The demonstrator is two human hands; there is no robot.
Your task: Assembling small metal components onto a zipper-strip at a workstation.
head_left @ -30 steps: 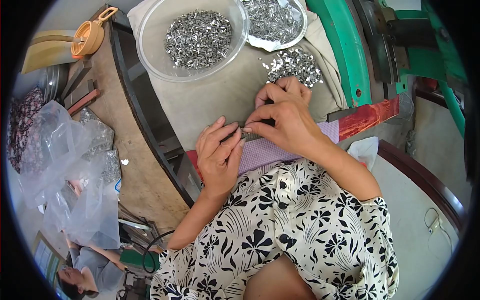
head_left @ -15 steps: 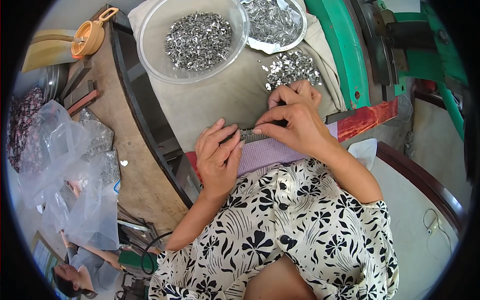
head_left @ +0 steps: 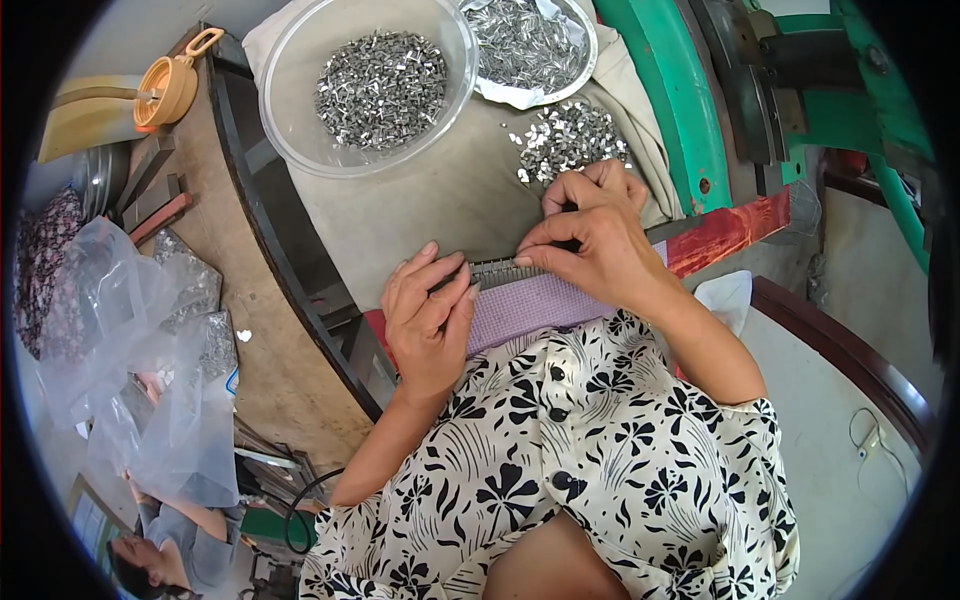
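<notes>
A narrow dark metal strip (head_left: 492, 273), with a row of small upright pieces along it, lies between my hands at the front edge of the cloth. My left hand (head_left: 428, 325) curls its fingers and thumb around the strip's left end. Thumb and forefinger of my right hand (head_left: 598, 235) pinch together at the strip's right part; whatever is between them is too small or hidden to name. Just beyond the right hand is a loose pile of small shiny metal pieces (head_left: 568, 140). A lilac cloth (head_left: 525, 305) covers the near edge below the strip.
A clear plastic bowl (head_left: 287, 125) of small metal pieces stands at the back, beside a lined round dish (head_left: 592, 62) of thin metal pins. Green machinery (head_left: 675, 120) borders the right. Plastic bags (head_left: 170, 420) rest on the wooden bench (head_left: 275, 330) at left; another person (head_left: 195, 545) is lower left.
My right hand has slid a little to the right along the strip, so more of the strip shows between the hands. My left hand stays at its end. The whole view has shifted slightly.
</notes>
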